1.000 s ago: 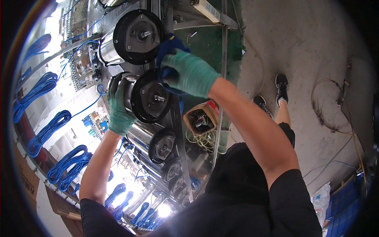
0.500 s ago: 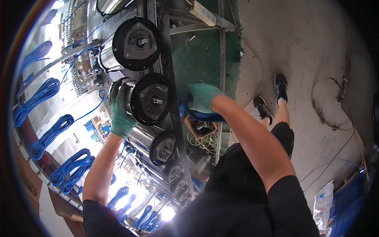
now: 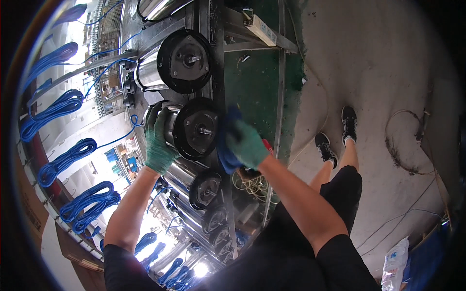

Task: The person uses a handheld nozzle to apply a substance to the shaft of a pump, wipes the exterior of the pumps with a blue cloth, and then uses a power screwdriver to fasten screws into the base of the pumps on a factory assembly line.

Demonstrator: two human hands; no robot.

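A shiny cylindrical motor point(image 3: 196, 128) with a black end cap and a short metal shaft lies on its side on the dark metal bench. My left hand point(image 3: 160, 138), in a green glove, is wrapped round its steel body just behind the cap. My right hand point(image 3: 246, 144), also gloved in green, grips a blue cloth point(image 3: 227, 145) close to the shaft end. Motion blurs the cloth, and I cannot tell whether it touches the cap. Another motor point(image 3: 185, 60) lies beyond, and a nearer motor point(image 3: 206, 189) lies on this side.
Bundles of blue cable point(image 3: 53, 114) hang along the left. A white power strip point(image 3: 262, 30) is fixed to the frame at the top. Below the bench sits a tangle of pale cord point(image 3: 252, 184). A white bag point(image 3: 395, 264) stands at lower right.
My right hand has swung the blue cloth up beside the motor's shaft end. My left hand keeps its hold on the motor. The whole view has shifted slightly.
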